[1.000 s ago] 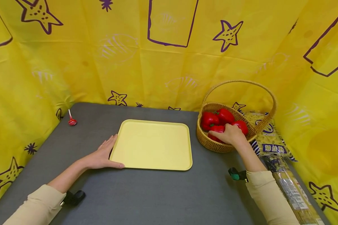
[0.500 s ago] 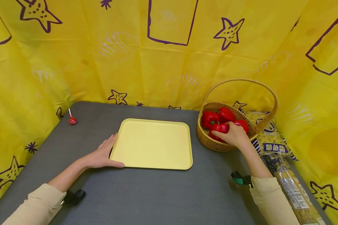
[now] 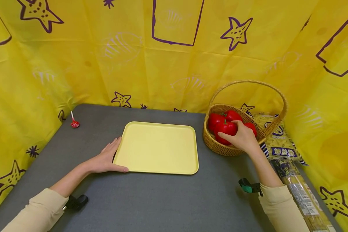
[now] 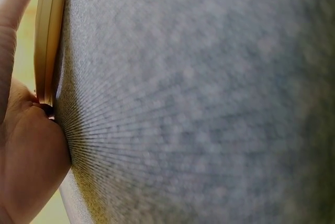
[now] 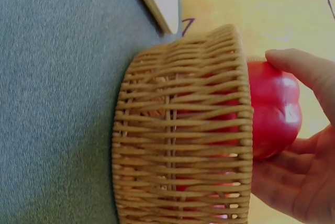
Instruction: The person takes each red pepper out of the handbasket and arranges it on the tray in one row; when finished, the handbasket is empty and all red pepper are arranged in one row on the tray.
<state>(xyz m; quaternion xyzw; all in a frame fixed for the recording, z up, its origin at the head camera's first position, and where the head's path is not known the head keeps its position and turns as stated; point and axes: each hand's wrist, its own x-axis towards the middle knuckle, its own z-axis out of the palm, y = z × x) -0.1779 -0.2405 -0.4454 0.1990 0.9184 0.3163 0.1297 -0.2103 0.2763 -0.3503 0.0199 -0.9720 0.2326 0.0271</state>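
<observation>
Although a red lollipop (image 3: pixel 74 123) lies at the far left of the bench (image 3: pixel 162 203), it is well apart from the left hand (image 3: pixel 105 161). The fingers of this hand are spread and straight along the left side of the yellow tray (image 3: pixel 156 148), and its thumb touches the near edge, by the corner; it is not curled around anything. The tray lies flat, with its long axis going from left to right, and its right end is near the wicker basket (image 3: pixel 218 148). The relation which matters most, as I judge, is this: the held pepper (image 3: pixel 226 130) is at the basket's left front part, just left of the right hand (image 3: pixel 243 137), and the tray is farther left, beyond the rim. The right hand is clearly the nearer one to this pepper, and grips it with the thumb on the near side and the fingers on the far side. In the right wrist view, the pepper rises partly above the rim; whether its bottom touches something, I cannot tell. Other red peppers (image 3: pixel 216 120) lie around it. At the right are a printed packet (image 3: pixel 287 140) and a long packet (image 3: pixel 305 198).
</observation>
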